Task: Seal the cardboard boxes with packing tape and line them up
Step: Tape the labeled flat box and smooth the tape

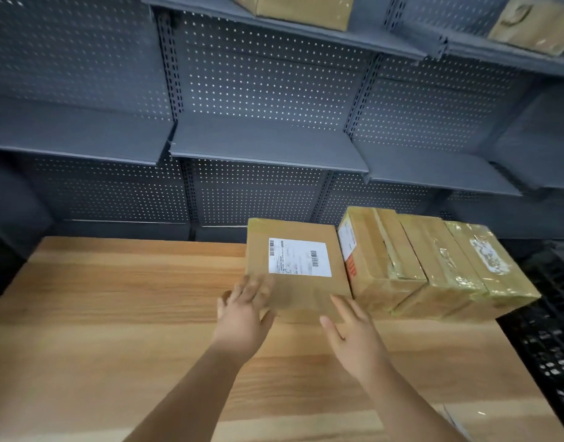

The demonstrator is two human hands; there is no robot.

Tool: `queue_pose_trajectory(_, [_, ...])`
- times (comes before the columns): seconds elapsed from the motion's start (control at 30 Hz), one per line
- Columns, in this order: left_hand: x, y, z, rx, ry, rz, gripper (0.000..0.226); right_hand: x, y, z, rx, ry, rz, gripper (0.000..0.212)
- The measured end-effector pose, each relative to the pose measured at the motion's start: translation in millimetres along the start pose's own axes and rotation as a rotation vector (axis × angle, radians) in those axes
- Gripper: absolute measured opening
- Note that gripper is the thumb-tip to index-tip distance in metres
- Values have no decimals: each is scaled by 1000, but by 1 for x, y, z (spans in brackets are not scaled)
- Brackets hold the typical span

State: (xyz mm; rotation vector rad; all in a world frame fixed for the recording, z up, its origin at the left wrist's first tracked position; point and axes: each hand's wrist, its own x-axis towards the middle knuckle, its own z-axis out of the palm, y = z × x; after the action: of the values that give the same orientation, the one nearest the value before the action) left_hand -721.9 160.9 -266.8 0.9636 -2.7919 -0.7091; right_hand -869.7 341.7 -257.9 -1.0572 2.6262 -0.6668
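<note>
lining up seems to be the step now. labelled box (pixel 293 282) sits on the tabletop (pixel 115 298), just left of the row of three taped boxes (pixel 433 269). left hand (pixel 245 304) lies flat on its near left corner, right hand (pixel 351 330) is spread at the near right corner, gripping nothing. next move probably: slide it right till it's snug and square with the row.

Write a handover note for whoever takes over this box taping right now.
Left hand: flat on the near left corner of the labelled box. Right hand: open, at its near right corner.
Labelled box sits on the wooden table, left of a row of three taped boxes.
Done: those three are taped and lined up.
Left: square the labelled box into the row; its seal is unclear, no tape roll in view.
</note>
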Motion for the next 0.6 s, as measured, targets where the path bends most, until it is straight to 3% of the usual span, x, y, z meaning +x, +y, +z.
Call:
queue_pose_trajectory(0.13, [-74, -36, -60, -91, 237, -79, 64, -4, -62, 3, 102, -68, -142, 50])
queue_pose_trajectory(0.4, [-250, -111, -171, 7, 396, -370, 71, -57, -231, 47, 180, -363, -476, 46])
queue_pose_trajectory(0.6, [-331, -186, -215, -57, 535, -506, 54, -91, -346, 78, 231, -461, -624, 47])
